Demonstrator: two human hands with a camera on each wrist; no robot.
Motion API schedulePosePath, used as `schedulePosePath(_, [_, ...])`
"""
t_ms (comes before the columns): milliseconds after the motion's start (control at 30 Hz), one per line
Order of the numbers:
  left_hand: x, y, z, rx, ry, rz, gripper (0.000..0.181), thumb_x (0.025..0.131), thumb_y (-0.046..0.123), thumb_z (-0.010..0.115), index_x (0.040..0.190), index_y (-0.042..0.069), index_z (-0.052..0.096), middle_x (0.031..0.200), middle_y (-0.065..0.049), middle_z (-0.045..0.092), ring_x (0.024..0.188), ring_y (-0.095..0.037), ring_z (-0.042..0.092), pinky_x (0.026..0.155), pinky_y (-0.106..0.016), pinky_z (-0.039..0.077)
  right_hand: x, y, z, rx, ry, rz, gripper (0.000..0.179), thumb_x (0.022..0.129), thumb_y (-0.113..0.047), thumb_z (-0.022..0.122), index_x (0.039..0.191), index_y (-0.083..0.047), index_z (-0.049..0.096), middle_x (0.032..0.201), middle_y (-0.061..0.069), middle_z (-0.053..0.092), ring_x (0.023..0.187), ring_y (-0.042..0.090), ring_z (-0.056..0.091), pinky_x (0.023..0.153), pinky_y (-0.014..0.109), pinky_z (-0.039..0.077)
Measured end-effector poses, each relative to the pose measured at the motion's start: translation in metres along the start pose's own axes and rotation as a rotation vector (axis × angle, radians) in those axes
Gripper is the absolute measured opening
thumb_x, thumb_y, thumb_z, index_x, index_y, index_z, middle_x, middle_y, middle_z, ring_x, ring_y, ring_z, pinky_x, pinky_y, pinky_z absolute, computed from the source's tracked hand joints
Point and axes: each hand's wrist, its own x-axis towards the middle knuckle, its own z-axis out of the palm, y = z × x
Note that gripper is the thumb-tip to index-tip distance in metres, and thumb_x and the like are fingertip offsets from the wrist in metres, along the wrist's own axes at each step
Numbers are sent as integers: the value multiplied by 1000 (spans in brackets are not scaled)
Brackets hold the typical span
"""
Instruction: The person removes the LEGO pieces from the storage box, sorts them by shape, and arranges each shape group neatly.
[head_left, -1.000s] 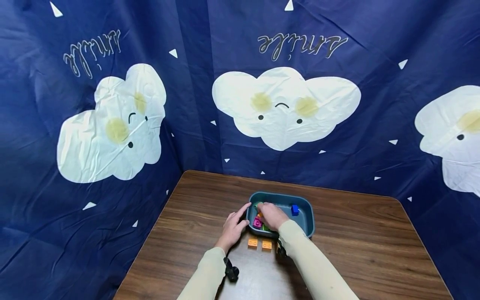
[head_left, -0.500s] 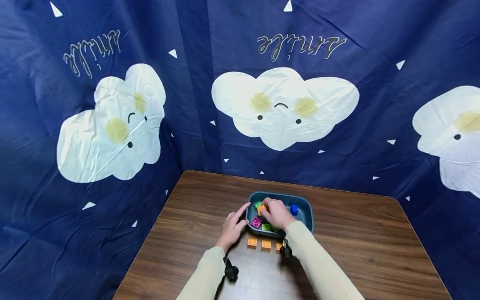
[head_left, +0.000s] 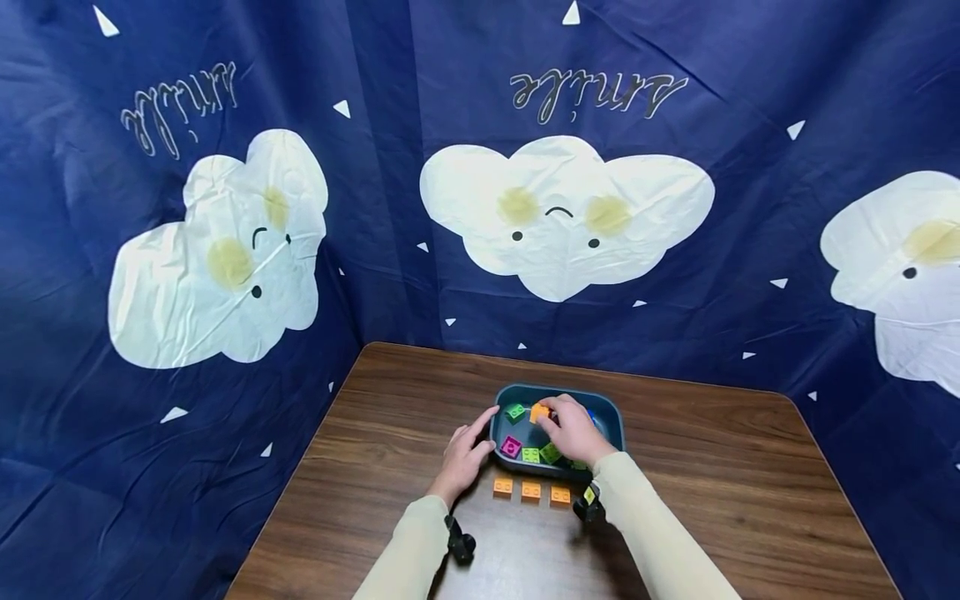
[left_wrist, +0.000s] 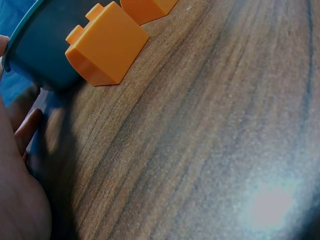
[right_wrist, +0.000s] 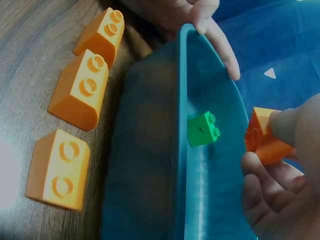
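Note:
My right hand (head_left: 576, 429) pinches an orange toy brick (right_wrist: 266, 137) between thumb and fingers, over the teal bin (head_left: 558, 390). My left hand (head_left: 461, 457) touches the bin's left end, its fingers stretched along the rim. Inside the bin lie a green brick (head_left: 515, 413), a magenta brick (head_left: 511, 447) and lime bricks (head_left: 531, 455). A blue brick (head_left: 592, 416) shows only partly behind my right hand. On the table in front of the bin stand three orange bricks in a row: a left one (head_left: 502, 487), a middle one (head_left: 531, 490) and a right one (head_left: 560, 496).
The brown wooden table (head_left: 705, 483) extends on both sides of the bin. A dark blue curtain (head_left: 390, 275) with cloud prints hangs behind it and along the left. A black wrist camera (head_left: 461, 542) sits at my left wrist, close over the tabletop.
My right hand has come up from the bin's left part and shifted right, bringing an orange brick with it. More bricks in the bin now show. The left hand stays at the rim.

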Motion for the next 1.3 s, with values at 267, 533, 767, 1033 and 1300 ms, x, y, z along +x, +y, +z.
schedulePosePath(267, [-1,-2,0,-23,-21,-16,65,94,26,60,155,44,50,158,9,52,134,-35,50,104,-69,36,-15,13,-11,54,63,-11,30,106,-19,63,133,-6,68,112,6,70,83,12,62,77,34,55])
schedulePosePath(533, [-1,-2,0,-11,-18,-14,66,94,25,61,155,46,49,158,9,52,132,-33,51,104,-66,38,-40,24,-20,191,48,-88,33,109,-17,55,142,-19,59,97,7,69,83,32,69,67,29,53])
schedulePosePath(767, [-1,-1,-1,-20,-31,-28,65,95,25,60,155,46,49,159,9,51,133,-33,51,105,-67,37,-58,26,-26,207,100,-159,26,105,-16,63,130,-23,64,100,-1,67,81,22,67,70,28,55])
schedulePosePath(1033, [1,-3,1,-28,-32,-41,65,95,25,61,155,49,49,159,11,50,135,-33,50,107,-67,36,-89,29,-33,103,188,-217,37,95,-11,77,130,-16,65,114,0,71,88,7,64,76,29,57])
schedulePosePath(1300, [2,-1,0,-23,-32,-36,65,95,25,60,155,47,49,159,9,51,134,-33,51,106,-67,37,-122,44,-27,84,236,-201,32,89,-12,84,118,-19,73,108,-9,67,87,4,63,71,25,57])
